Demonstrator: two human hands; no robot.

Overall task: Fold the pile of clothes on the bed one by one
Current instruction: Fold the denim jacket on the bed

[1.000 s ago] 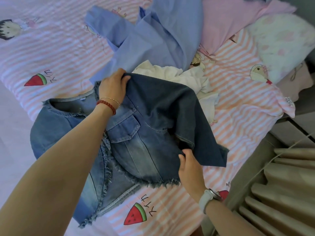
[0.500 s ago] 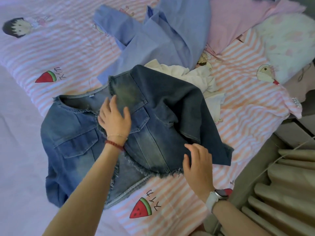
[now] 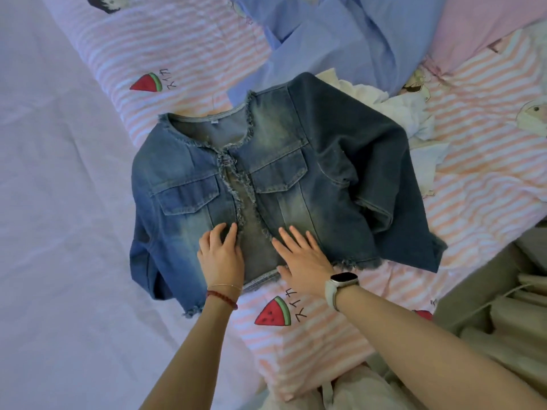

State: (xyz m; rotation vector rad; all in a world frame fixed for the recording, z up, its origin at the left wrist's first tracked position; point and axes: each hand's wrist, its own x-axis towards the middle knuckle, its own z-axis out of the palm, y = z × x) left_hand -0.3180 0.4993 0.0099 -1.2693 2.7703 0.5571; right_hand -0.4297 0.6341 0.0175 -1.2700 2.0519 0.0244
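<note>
A short denim jacket [image 3: 284, 173] with frayed edges lies face up and spread on the bed, its two front panels meeting in the middle. Its darker right sleeve [image 3: 393, 179] lies bent across the bedding. My left hand [image 3: 220, 255] rests flat on the lower left front panel. My right hand [image 3: 305, 255], with a watch on its wrist, presses flat on the lower right panel near the hem. Behind the jacket lie a blue shirt [image 3: 349, 37], a white garment [image 3: 405, 113] and a pink garment [image 3: 488, 22].
The bed has a pink-striped quilt [image 3: 189, 54] with watermelon prints and a plain pale sheet [image 3: 59, 232] on the left. Beige pleated fabric [image 3: 509, 309] and the bed's edge are at the lower right.
My left hand let go of the right front panel after laying it down. Both hands slid down to the hem area and now lie flat on the spread jacket.
</note>
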